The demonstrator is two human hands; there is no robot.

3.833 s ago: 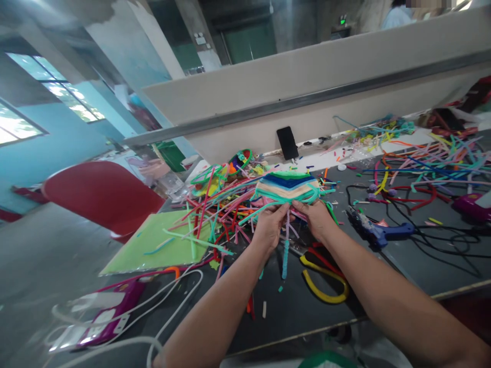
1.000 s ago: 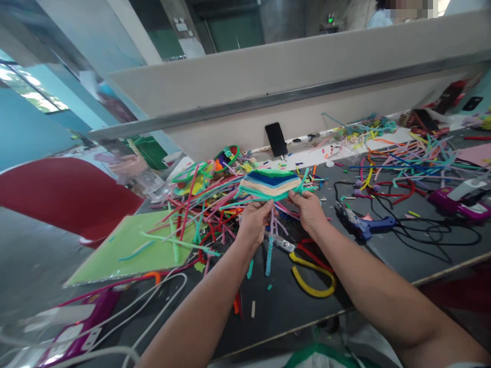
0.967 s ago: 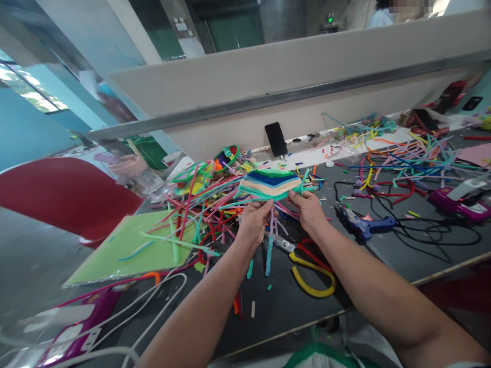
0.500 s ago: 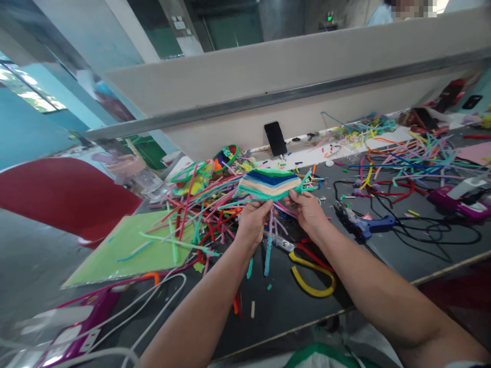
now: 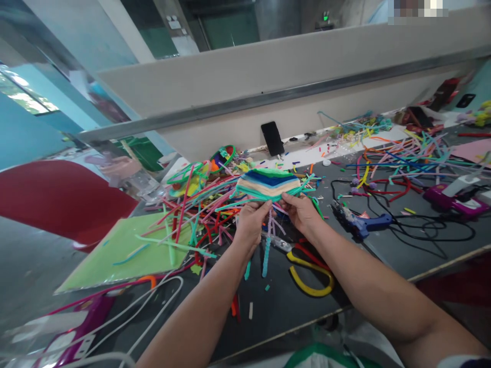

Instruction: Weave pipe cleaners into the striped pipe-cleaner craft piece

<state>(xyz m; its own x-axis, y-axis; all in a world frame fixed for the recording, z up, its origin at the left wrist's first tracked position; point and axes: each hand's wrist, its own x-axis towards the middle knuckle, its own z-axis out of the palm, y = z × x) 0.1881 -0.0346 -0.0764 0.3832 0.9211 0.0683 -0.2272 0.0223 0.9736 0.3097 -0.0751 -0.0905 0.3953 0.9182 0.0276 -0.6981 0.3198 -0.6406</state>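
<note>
Both hands hold a striped pipe-cleaner piece (image 5: 268,182) with green, dark blue, light blue, cream and teal bands bent in a shallow V. My left hand (image 5: 253,220) pinches its lower edge near the middle, thumb on top. On the right of that edge, my right hand (image 5: 301,209) grips it between thumb and fingers. Loose teal ends stick out at the piece's right side. Below the hands, a lilac-and-blue twisted pipe cleaner (image 5: 266,255) points toward me. Scissors with yellow and red handles (image 5: 312,291) lie under my right wrist, their blades partly hidden.
Loose pipe cleaners (image 5: 184,204) pile up on the left, partly over a green sheet (image 5: 126,250). A blue glue gun (image 5: 364,223) with black cable lies right. A phone (image 5: 272,139) leans against the partition (image 5: 215,133). White cables (image 5: 161,301) cross the near left.
My right hand has slid left along the lower edge, closer to my left hand. The teal ends at the right now spread free of its fingers. The view has shifted slightly.
</note>
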